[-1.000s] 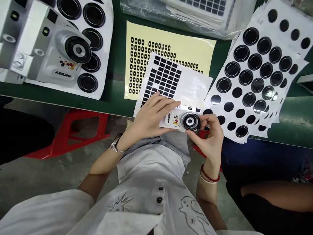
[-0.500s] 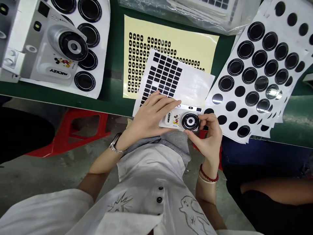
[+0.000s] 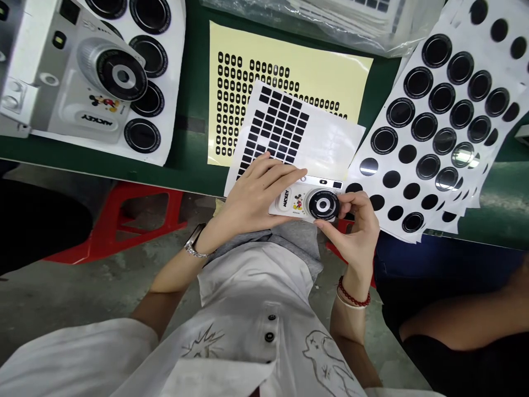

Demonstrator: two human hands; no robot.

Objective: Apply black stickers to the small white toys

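Observation:
A small white toy camera point(image 3: 289, 208) with a Mickey print and a black ringed lens is held at the table's front edge, its front facing up. My left hand point(image 3: 252, 196) wraps its left end, fingers across the top. The thumb and fingers of my right hand point(image 3: 351, 226) pinch the rim of the lens point(image 3: 324, 205) at the other end. Just beyond the camera lies a white sheet of black rectangular stickers point(image 3: 326, 138), partly covered by my left hand. It overlaps a yellow sheet of small black stickers point(image 3: 330, 71).
Larger white cameras point(image 3: 61, 99) stand at the left on a sheet of round black stickers point(image 3: 171, 110). Several round-sticker sheets point(image 3: 405, 182) spread at the right. A clear plastic bag point(image 3: 363, 33) lies at the back. Red stools point(image 3: 136, 209) and another person's arm point(image 3: 467, 325) are below the table.
My right hand has shifted very slightly to the right, still at the lens. My left hand stays in place. The other person's arm at the right has moved.

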